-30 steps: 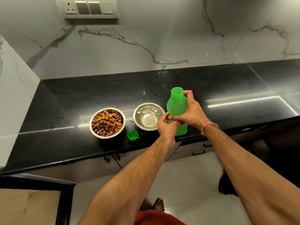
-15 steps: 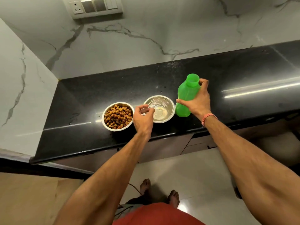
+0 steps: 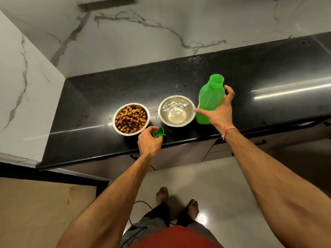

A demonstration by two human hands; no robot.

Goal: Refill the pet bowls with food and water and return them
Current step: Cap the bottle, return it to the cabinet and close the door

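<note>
A black counter (image 3: pixel 250 68) runs along a marble wall (image 3: pixel 161 42), and two steel bowls sit side by side near its front edge. The food bowl (image 3: pixel 131 119) on the left is filled with brown kibble, and the water bowl (image 3: pixel 176 111) just to its right holds clear water, with a small gap of counter between them. To the right of the water bowl stands a green bottle (image 3: pixel 209 102), upright with a slight tilt, its mouth uncapped; its base is on the counter close beside the water bowl's rim. The right hand (image 3: pixel 217 113) grips the bottle's body from the right side, thumb stretched across the front and fingers wrapped round the back. A red thread band (image 3: pixel 229 131) circles that wrist. The left hand (image 3: pixel 149 142) is near the counter's front edge, just in front of the food bowl, and its curled fingers and thumb pinch a small green cap (image 3: pixel 159 132); the cap is tipped on its side with its open face showing, and whether it touches the counter cannot be told. Drops of water (image 3: pixel 193 59) lie on the counter near the wall behind the bowls. Below the counter are dark cabinet fronts (image 3: pixel 188 154), a pale tiled floor (image 3: pixel 223 185) and the person's bare feet (image 3: pixel 192 209).
</note>
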